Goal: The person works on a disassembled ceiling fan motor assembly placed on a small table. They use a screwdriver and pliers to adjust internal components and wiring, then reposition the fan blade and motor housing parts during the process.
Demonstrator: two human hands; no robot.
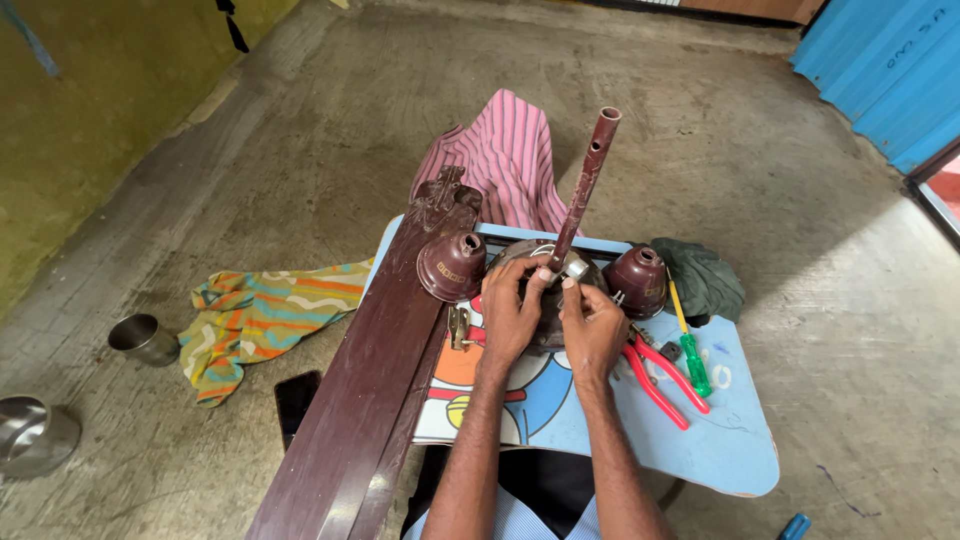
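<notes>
A dark maroon ceiling fan motor (520, 252) sits on a small blue cartoon-printed table (735, 440), with a maroon down rod (583, 190) standing up out of it. My left hand (512, 312) rests on the motor and pinches at the rod's base. My right hand (592, 325) grips a small silvery metal part (575, 268) at the same spot. Two maroon bell-shaped canopy cups (453, 266) (638, 281) flank the motor. A long brown fan blade (370, 390) lies along the table's left edge.
Red-handled pliers (662, 385) and a green-handled screwdriver (690, 355) lie right of my hands, by a dark green cloth (705, 280). A pink striped cloth (505, 150), a colourful cloth (255, 315), a steel cup (143, 338), another steel vessel (35, 435) and a black phone (296, 400) lie on the concrete floor.
</notes>
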